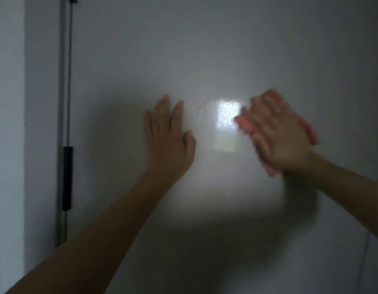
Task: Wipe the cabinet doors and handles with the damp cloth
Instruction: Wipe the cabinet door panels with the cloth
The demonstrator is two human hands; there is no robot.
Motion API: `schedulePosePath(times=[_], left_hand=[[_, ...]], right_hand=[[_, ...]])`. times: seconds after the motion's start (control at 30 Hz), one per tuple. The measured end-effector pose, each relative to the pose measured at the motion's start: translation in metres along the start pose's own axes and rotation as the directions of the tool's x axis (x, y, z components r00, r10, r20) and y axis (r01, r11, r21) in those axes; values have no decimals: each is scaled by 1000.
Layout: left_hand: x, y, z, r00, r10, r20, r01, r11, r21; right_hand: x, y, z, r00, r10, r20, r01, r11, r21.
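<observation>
A glossy white cabinet door (205,49) fills most of the view, with a bright reflection near its middle. My left hand (169,136) lies flat on the door with straight fingers, left of the reflection. My right hand (279,132), blurred by motion, presses a pink cloth (246,125) flat against the door to the right of the reflection. The cloth shows at the hand's left side, its right side and below the palm. No handle can be made out on this door.
A dark vertical gap with a black hinge-like fitting (67,177) runs along the door's left edge. A white wall or panel (11,124) stands left of it. A thin seam (364,262) shows at the lower right.
</observation>
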State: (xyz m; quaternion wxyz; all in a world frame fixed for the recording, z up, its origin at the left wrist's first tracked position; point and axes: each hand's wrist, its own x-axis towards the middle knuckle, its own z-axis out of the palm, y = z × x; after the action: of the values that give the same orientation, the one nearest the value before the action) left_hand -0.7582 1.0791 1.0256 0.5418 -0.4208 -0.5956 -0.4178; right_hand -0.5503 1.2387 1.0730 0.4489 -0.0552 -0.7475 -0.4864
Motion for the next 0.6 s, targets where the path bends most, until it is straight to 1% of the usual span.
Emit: schedulePosePath(times=[0.03, 0.07, 0.1, 0.13, 0.17, 0.2, 0.23, 0.27, 0.3, 0.33, 0.37, 0.4, 0.43, 0.47, 0.5, 0.53, 0.57, 0.6], left_hand=[[3, 12, 3, 1000, -5, 4, 5, 1000, -12], [6, 23, 7, 1000, -4, 2, 4, 1000, -13], [10, 39, 12, 1000, 5, 0, -5, 1000, -14], [12, 49, 16, 1000, 13, -6, -13, 1000, -18], [16, 67, 23, 1000, 20, -5, -20, 999, -30], [17, 73, 25, 1000, 23, -8, -23, 999, -29], [22, 89, 30, 999, 35, -24, -36, 999, -30], [25, 97, 33, 998, 46, -36, -47, 998, -35], [28, 105, 34, 997, 55, -47, -57, 998, -41], [33, 113, 35, 997, 64, -51, -66, 996, -56], [36, 118, 35, 996, 69, -54, -72, 995, -64], [38, 122, 35, 996, 76, -52, -79, 994, -72], [38, 126, 35, 995, 85, -43, -88, 994, -67], [37, 129, 36, 995, 96, -39, -99, 993, -61], [37, 134, 37, 993, 110, -38, -112, 992, -53], [35, 143, 39, 992, 121, -37, -122, 991, -53], [34, 149, 41, 991, 128, -28, -129, 990, -50], [32, 156, 44, 991, 131, -19, -132, 990, -48]], right_hand=[[-5, 34, 0, 985, 169, -22, -169, 985, -17], [-5, 60, -3, 922, 386, -40, -387, 922, -18], [-5, 74, -5, 811, 579, -79, -582, 813, -22], [-1, 68, -1, 703, 702, -115, -709, 705, -31], [-3, 57, 2, 656, 739, -152, -752, 658, -40], [-3, 32, 8, 703, 698, -138, -708, 706, -31], [-14, 18, 8, 831, 551, -79, -553, 833, -14], [-30, 6, 8, 948, 318, 4, -318, 948, 15], [-46, 9, 2, 993, 93, 66, -96, 994, 44], [-58, 31, -4, 993, -76, 87, 71, 996, 58], [-67, 58, -7, 988, -132, 76, 128, 990, 52], [-73, 89, -5, 996, -69, 49, 68, 997, 31], [-77, 120, -4, 996, 82, 22, -82, 997, 11], [-78, 145, -5, 955, 296, -16, -296, 955, 4], [-75, 160, -7, 864, 500, -64, -502, 865, -8], [-72, 163, -6, 764, 634, -116, -640, 769, -11], [-67, 150, -3, 703, 696, -150, -704, 710, -3], [-68, 130, 0, 706, 690, -159, -698, 716, 11]])
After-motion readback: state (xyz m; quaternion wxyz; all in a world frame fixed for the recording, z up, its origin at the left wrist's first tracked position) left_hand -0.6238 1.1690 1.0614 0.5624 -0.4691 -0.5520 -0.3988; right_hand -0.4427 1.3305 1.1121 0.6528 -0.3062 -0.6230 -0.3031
